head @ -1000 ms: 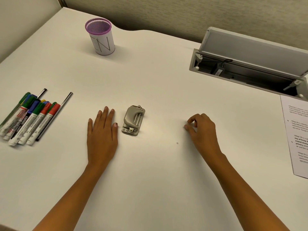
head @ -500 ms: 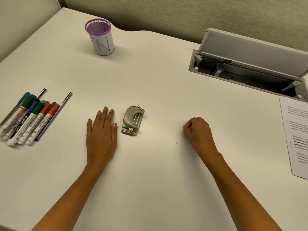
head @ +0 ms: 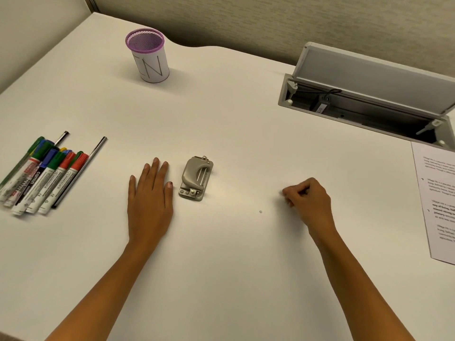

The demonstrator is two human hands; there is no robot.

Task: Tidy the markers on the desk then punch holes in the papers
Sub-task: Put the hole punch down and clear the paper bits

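At the upper left of the frame, the purple-rimmed cup (head: 150, 60) is showing large thin letters that look like "EN". One marker (head: 29, 187) at the left edge is reading "corniun" or similar. A small tag (head: 320, 110) in the open tray is reading "017". The paper's (head: 437, 200) print is too small to read.

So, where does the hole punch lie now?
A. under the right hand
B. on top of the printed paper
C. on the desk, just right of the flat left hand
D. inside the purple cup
C. The hole punch sits on the bare desk beside the thumb of the flat left hand, apart from the right hand, the purple cup and the paper.
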